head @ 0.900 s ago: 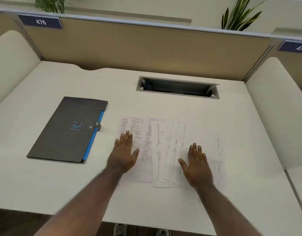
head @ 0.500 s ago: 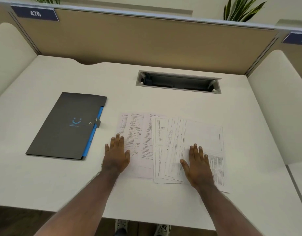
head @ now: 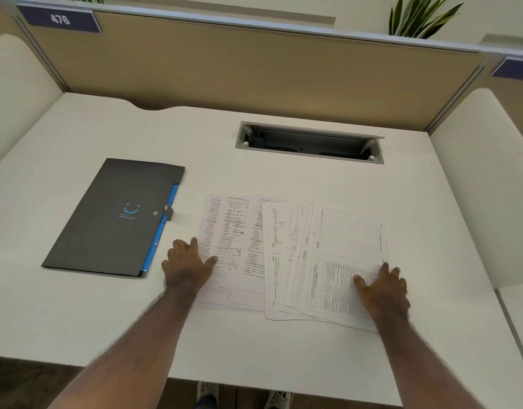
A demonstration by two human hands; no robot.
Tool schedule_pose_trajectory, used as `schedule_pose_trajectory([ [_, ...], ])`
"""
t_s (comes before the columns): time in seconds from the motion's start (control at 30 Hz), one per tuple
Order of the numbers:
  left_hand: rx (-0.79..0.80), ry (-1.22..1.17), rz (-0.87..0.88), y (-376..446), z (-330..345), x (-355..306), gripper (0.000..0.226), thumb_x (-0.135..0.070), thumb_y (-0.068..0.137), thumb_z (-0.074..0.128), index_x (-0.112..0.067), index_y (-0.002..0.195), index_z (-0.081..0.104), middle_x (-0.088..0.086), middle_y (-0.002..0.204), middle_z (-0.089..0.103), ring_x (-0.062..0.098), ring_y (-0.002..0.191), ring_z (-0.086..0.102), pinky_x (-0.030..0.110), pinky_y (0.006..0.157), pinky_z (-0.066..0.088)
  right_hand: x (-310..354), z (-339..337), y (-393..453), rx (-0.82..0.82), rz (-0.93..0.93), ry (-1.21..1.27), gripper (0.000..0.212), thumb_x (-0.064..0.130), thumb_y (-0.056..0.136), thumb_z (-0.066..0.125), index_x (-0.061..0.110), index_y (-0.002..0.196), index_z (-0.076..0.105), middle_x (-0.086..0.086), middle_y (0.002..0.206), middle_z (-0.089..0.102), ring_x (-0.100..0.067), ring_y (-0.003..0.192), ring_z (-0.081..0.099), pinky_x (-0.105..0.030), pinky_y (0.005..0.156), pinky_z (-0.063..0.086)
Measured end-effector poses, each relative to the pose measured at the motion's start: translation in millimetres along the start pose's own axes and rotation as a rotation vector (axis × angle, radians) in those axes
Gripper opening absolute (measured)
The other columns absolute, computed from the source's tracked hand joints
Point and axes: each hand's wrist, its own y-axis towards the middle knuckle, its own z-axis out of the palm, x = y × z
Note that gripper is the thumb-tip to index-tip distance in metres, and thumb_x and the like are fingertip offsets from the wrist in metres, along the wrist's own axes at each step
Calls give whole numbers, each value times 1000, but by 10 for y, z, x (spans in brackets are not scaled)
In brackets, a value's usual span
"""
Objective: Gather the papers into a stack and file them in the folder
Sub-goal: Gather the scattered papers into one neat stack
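- left hand (head: 187,265) and right hand (head: 382,287) are lying flat and open-palmed, gripping nothing, at the edges of fanned papers (head: 286,255).
- folder (head: 112,216) is sitting closed; stacking and filing are remaining.

The tabletop (head: 283,349) is plain off-white. Between the hands lie the papers (head: 295,255), white with black print: dense text blocks under the right hand (head: 382,287), thin ruled boxes above it, and small symbols in columns beside the left hand (head: 188,267). Left of the left hand, the folder (head: 115,216) is dark charcoal with a bright blue edge strip and a small blue smile mark. Beyond the hands, the divider (head: 254,69) is tan, carrying a navy sign (head: 59,20) with white digits, and a plant (head: 419,16) shows green leaves.
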Motion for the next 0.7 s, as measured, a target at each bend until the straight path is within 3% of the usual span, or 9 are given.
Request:
schedule_pose_trajectory([
  [0.4,14,-116,-10,-22,-6,-55,64,-53,87,56,-25,143,42,10,130,44,28,120,46,45,98,41,93,-34,31,7,0,-4,82,56,84,59,19,152,31,-11,159,28,-37,140,29,-51,106,37],
  [0.6,24,-396,-77,-13,-8,-106,63,-37,81,71,-17,138,51,7,130,41,31,115,52,46,98,46,149,-29,4,12,-8,6,81,56,83,61,20,150,33,-10,158,28,-36,140,29,-51,106,37],
  [0.7,36,-475,-127,0,-16,-143,71,-34,77,76,-17,139,46,6,133,38,30,112,57,45,96,49,181,-34,-6,19,-20,25,81,55,82,62,20,150,34,-10,158,29,-36,139,29,-51,105,38],
])
